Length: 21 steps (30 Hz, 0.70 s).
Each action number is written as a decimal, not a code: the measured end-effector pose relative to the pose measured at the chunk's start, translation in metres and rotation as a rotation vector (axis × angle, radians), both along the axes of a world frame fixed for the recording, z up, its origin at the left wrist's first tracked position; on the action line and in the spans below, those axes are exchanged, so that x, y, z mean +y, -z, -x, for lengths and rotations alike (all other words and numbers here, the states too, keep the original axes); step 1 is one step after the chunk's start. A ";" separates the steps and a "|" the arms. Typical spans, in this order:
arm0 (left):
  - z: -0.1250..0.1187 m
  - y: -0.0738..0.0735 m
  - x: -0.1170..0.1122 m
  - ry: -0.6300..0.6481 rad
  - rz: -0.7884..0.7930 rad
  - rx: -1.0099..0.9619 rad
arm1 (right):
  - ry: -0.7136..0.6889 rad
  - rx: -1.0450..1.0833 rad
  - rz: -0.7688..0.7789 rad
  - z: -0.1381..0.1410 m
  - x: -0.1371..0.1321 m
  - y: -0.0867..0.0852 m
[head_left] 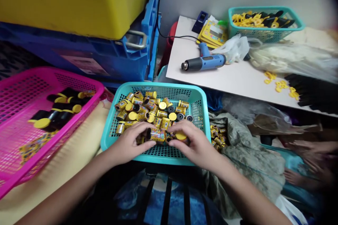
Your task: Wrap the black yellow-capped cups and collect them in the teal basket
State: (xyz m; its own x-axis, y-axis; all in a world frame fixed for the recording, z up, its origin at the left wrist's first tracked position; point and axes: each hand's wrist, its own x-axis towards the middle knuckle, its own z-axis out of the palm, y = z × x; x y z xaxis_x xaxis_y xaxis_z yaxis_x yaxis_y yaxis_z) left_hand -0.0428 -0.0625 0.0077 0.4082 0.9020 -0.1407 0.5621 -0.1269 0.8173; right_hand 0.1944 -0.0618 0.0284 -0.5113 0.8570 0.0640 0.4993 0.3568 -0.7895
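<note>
A turquoise plastic basket [155,160] in front of me holds many small yellow printed bottles [150,104], some lying with round yellow caps up, others showing dark ends. Inside its near side, my left hand [133,141] curls its thumb and fingers around one small yellow printed bottle [157,135], which lies sideways with a dark end toward the palm. My right hand [196,144] is closed in a pinch around a yellow-capped bottle [181,135], close beside the first one. Its fingers partly hide that bottle.
A pink basket [100,89] with black, yellow-capped bottles stands left. Blue crates [118,66] and a yellow bin [111,3] rise behind. On the white table [237,84] lie a blue heat gun [208,62] and a turquoise basket [269,35] of yellow and black parts. Another person's hand [314,146] shows right.
</note>
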 end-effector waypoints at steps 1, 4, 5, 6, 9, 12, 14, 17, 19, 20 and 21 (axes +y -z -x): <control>-0.005 -0.002 0.000 -0.022 0.054 -0.026 | -0.026 -0.022 0.001 0.008 0.002 0.000; -0.015 -0.005 -0.002 -0.095 0.220 -0.117 | -0.079 -0.115 0.030 0.022 0.007 0.004; -0.016 -0.005 -0.002 -0.105 0.268 -0.157 | -0.086 -0.129 0.027 0.023 0.007 0.005; -0.016 -0.005 -0.002 -0.103 0.311 -0.203 | -0.085 -0.136 0.017 0.022 0.007 0.007; -0.012 -0.008 -0.001 -0.091 0.397 -0.338 | -0.034 -0.143 -0.028 0.015 0.004 0.009; -0.011 -0.016 0.001 -0.091 0.442 -0.403 | 0.028 -0.101 -0.046 0.009 0.001 0.009; -0.016 -0.021 0.002 -0.126 0.446 -0.413 | 0.041 -0.067 -0.031 0.009 0.000 0.008; -0.023 -0.025 0.004 -0.238 0.432 -0.435 | 0.038 0.005 0.022 0.008 0.000 0.007; -0.023 -0.026 0.005 -0.299 0.441 -0.482 | 0.083 0.103 0.101 0.005 0.000 0.008; -0.022 -0.027 0.005 -0.318 0.457 -0.508 | 0.122 0.165 0.161 0.003 0.000 0.009; -0.020 -0.027 0.005 -0.331 0.475 -0.533 | 0.166 0.230 0.223 0.000 0.001 0.009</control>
